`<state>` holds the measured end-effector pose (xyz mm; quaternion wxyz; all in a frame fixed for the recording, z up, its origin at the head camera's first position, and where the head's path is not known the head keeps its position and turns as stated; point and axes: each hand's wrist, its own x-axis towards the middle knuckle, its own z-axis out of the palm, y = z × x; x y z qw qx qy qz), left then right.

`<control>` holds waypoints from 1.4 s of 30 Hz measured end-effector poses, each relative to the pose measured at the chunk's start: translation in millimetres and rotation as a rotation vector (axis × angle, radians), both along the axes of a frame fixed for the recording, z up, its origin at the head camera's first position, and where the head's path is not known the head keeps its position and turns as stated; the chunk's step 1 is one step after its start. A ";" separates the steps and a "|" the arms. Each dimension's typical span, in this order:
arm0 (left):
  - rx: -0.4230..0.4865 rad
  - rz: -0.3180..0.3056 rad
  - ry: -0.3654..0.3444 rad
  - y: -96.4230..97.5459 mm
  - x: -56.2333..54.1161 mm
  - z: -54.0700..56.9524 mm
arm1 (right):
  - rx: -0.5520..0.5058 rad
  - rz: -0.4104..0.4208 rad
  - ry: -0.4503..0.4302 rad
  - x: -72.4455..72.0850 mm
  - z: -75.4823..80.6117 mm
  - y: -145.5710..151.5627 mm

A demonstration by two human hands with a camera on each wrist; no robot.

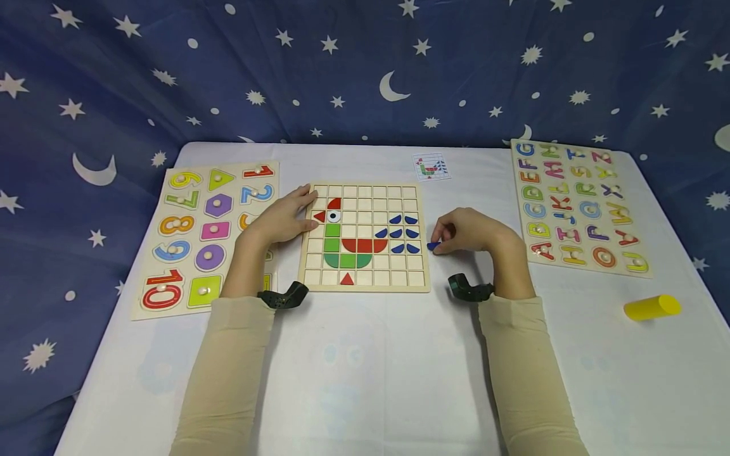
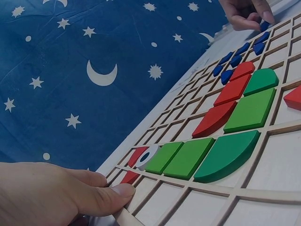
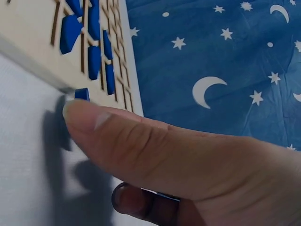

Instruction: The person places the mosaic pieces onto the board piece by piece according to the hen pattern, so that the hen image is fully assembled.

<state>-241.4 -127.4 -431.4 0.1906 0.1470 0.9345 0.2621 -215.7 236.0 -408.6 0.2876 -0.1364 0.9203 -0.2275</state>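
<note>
A wooden grid board [image 1: 388,278] holds red, green and blue flat pieces and a white eye piece [image 1: 333,216]. At its left edge, my left hand [image 1: 282,218] rests with fingers extended; in the left wrist view the thumb [image 2: 123,190] lies on the frame beside a red triangle [image 2: 130,177]. Just off the right edge, thumb and fingers of my right hand [image 1: 464,229] pinch a blue piece [image 1: 433,246], low over the cloth. In the right wrist view the thumb covers most of that piece [image 3: 82,93]. Several blue pieces [image 1: 412,233] sit in the right-hand cells.
A printed card [image 1: 431,167] lies behind the board. On the left is a number and shape puzzle [image 1: 194,240], partly under my left arm. An alphabet puzzle [image 1: 582,209] lies at the right, with a yellow cylinder [image 1: 653,307] nearer me. A blue starry curtain [image 1: 365,69] hangs behind.
</note>
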 end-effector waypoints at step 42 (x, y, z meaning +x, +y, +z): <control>0.000 0.000 -0.010 0.9 0.1 2.3 | 0.112 0.132 -0.045 11.8 9.5 -42.0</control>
